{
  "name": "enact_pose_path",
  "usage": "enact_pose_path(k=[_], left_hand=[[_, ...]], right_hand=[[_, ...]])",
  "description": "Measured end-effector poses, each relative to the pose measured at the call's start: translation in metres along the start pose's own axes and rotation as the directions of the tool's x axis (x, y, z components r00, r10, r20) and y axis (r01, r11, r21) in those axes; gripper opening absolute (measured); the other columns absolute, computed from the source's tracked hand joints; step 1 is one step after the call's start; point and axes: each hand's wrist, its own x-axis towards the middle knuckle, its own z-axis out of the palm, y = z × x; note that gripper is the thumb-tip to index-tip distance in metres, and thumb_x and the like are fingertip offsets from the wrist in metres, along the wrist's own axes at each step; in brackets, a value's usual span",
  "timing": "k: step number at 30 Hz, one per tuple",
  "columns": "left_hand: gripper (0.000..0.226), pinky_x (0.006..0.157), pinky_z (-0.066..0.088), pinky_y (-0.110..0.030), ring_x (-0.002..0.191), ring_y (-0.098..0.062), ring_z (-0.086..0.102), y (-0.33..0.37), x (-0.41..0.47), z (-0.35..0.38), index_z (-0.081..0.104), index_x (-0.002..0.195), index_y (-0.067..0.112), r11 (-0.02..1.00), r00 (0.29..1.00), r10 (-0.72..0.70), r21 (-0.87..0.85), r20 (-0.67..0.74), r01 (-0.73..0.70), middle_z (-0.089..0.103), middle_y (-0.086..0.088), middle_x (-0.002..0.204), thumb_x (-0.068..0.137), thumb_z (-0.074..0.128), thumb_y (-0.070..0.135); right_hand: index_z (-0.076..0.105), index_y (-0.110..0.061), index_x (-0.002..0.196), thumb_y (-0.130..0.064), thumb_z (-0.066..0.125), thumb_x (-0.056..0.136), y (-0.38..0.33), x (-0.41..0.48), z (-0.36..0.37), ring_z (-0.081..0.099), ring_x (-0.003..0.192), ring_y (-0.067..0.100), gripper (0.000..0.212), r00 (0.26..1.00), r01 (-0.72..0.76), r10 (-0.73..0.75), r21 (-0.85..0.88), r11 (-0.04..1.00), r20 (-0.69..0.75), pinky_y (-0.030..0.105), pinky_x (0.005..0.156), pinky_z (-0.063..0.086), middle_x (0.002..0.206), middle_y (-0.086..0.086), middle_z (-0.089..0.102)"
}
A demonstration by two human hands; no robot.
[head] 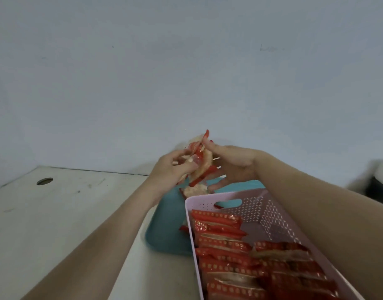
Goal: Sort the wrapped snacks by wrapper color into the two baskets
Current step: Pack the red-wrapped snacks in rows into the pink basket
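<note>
Both bare forearms reach forward and converge, raised, with the two hands nearly touching at their fingertips. Left hand (pixel 171 167): back toward the camera, fingers curled inward, closed on a bunch of wrapped snacks (pixel 199 161) held just to its right. Right hand (pixel 231 163): palm turned leftward, forefinger and thumb pinching the top of the same bunch, remaining fingers spread below it.

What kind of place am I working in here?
Probably a plain indoor workroom, not a shop: a scuffed white table with a cable hole, pushed against a bare pale wall. The pink basket holds red-wrapped snacks.
</note>
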Motion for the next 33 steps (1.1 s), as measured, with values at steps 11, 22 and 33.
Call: enact_pose_path(k=[11, 22, 33], left_hand=[[0.022, 0.080, 0.046, -0.026, 0.086, -0.001, 0.062, 0.078, -0.062, 0.013, 0.071, 0.105, 0.028, 0.936, 0.962, 0.207, 0.251, 0.178, -0.248, 0.069, 0.018, 0.098, 0.085, 0.072, 0.037], [0.059, 0.072, 0.046, -0.014, 0.094, -0.002, 0.055, 0.095, -0.098, 0.086, 0.052, 0.110, 0.046, 0.850, 0.916, 0.291, 0.365, 0.275, -0.380, 0.052, 0.012, 0.111, 0.077, 0.070, 0.000], [0.038, 0.069, 0.041, -0.023, 0.077, -0.008, 0.051, 0.069, -0.095, 0.109, 0.059, 0.118, 0.028, 0.911, 0.934, 0.191, 0.299, 0.302, -0.283, 0.046, 0.012, 0.081, 0.084, 0.059, 0.010]], right_hand=[[0.062, -0.013, 0.110, -0.019, 0.068, 0.086, 0.001, -0.108, -0.011, 0.075, 0.080, 0.025, 0.025, 0.864, 0.226, -0.262, -0.134, 0.965, -0.429, 0.042, 0.076, 0.061, 0.095, 0.010, 0.075], [0.051, -0.013, 0.117, -0.006, 0.082, 0.074, 0.036, -0.171, -0.017, 0.072, 0.062, 0.012, 0.053, 0.718, 0.245, -0.348, -0.249, 0.937, -0.603, 0.023, 0.051, 0.056, 0.089, 0.009, 0.070], [0.048, -0.025, 0.127, -0.023, 0.084, 0.070, 0.044, -0.182, -0.029, 0.070, 0.085, 0.022, 0.067, 0.667, 0.121, -0.470, -0.538, 0.834, -0.578, 0.043, 0.077, 0.059, 0.100, 0.006, 0.070]])
